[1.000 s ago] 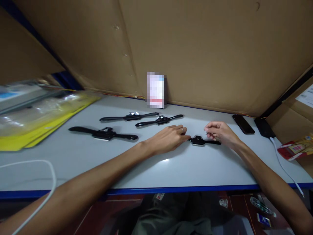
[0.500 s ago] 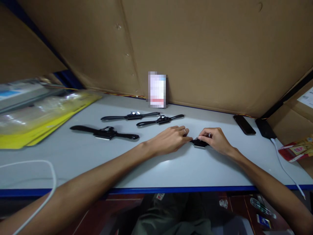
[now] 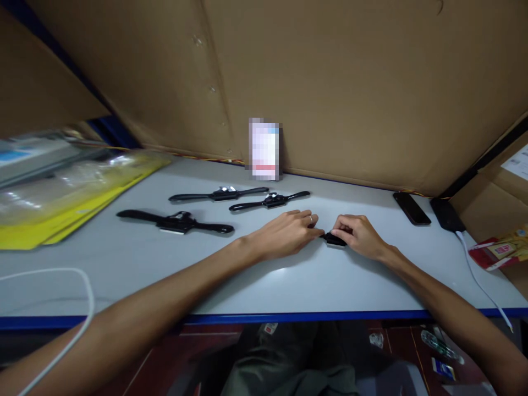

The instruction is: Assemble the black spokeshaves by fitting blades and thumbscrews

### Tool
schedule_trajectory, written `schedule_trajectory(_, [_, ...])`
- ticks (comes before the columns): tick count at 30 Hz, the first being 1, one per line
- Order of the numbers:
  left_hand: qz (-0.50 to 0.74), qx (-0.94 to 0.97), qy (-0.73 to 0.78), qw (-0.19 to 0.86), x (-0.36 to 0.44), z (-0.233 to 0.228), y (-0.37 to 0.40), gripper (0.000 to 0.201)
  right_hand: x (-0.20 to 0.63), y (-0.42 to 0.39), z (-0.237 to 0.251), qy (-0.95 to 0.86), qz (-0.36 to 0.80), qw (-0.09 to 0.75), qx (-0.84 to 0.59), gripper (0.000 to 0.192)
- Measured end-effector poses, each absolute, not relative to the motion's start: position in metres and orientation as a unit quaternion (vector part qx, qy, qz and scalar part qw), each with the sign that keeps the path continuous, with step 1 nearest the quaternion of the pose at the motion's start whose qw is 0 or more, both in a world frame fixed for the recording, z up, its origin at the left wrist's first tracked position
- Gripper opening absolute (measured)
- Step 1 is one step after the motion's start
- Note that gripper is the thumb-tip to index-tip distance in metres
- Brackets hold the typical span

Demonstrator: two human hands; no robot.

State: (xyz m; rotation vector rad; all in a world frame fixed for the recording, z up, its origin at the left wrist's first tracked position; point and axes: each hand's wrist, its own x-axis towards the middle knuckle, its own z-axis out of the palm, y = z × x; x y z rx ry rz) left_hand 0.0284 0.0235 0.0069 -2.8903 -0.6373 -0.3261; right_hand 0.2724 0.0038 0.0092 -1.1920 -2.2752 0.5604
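Note:
A small black two-handled tool (image 3: 332, 239) lies on the pale grey table (image 3: 264, 275), mostly covered by both hands. My left hand (image 3: 285, 233), with a ring on one finger, rests palm down over its left handle. My right hand (image 3: 358, 235) is curled over the tool's middle and right handle, fingers pinched on the body. Three more of the same black tools lie to the left: one (image 3: 175, 222) nearest, two (image 3: 218, 194) (image 3: 269, 201) farther back.
Yellow and clear packaging (image 3: 70, 198) is stacked at the left. A blurred card (image 3: 264, 149) stands against the cardboard back wall. A dark phone (image 3: 411, 208) and a black charger (image 3: 446, 215) with white cable lie at the right. A white cable (image 3: 78, 297) loops front left.
My right hand moved left from hovering beside the tool's right handle and closed down over its middle. My left hand stayed on the left handle.

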Motion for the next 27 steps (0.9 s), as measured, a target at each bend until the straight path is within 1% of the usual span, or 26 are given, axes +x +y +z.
schedule_trajectory(3, [-0.103, -0.967, -0.214, 0.088, 0.029, 0.006, 0.024, 0.033, 0.272, 0.004, 0.011, -0.84, 0.187, 0.257, -0.44, 0.017])
schedule_trajectory(5, [-0.093, -0.967, -0.218, 0.094, 0.03, 0.006, 0.023, 0.033, 0.271, 0.004, 0.011, -0.833, 0.195, 0.259, -0.448, 0.018])
schedule_trajectory(7, [-0.088, -0.966, -0.225, 0.092, 0.03, 0.006, 0.023, 0.032, 0.27, 0.005, 0.011, -0.813, 0.231, 0.262, -0.467, 0.015])
schedule_trajectory(10, [-0.089, -0.966, -0.23, 0.083, 0.03, 0.007, 0.022, 0.031, 0.269, 0.008, 0.01, -0.759, 0.321, 0.279, -0.493, 0.009])
schedule_trajectory(12, [-0.091, -0.966, -0.227, 0.079, 0.03, 0.008, 0.021, 0.031, 0.271, 0.01, 0.011, -0.729, 0.378, 0.28, -0.498, 0.009])
schedule_trajectory(13, [-0.093, -0.966, -0.227, 0.078, 0.029, 0.008, 0.02, 0.031, 0.272, 0.011, 0.012, -0.724, 0.386, 0.278, -0.5, 0.011])
schedule_trajectory(15, [-0.098, -0.966, -0.225, 0.075, 0.03, 0.008, 0.019, 0.031, 0.274, 0.012, 0.014, -0.736, 0.352, 0.272, -0.51, 0.015])
schedule_trajectory(19, [-0.108, -0.966, -0.224, 0.068, 0.03, 0.006, 0.018, 0.03, 0.275, 0.007, 0.013, -0.787, 0.209, 0.251, -0.523, 0.023])
schedule_trajectory(23, [-0.108, -0.966, -0.223, 0.068, 0.031, 0.006, 0.017, 0.03, 0.269, -0.001, 0.006, -0.819, 0.099, 0.232, -0.514, 0.023])
schedule_trajectory(27, [-0.102, -0.967, -0.221, 0.079, 0.031, 0.008, 0.016, 0.031, 0.262, -0.005, 0.001, -0.816, 0.034, 0.213, -0.536, 0.023])
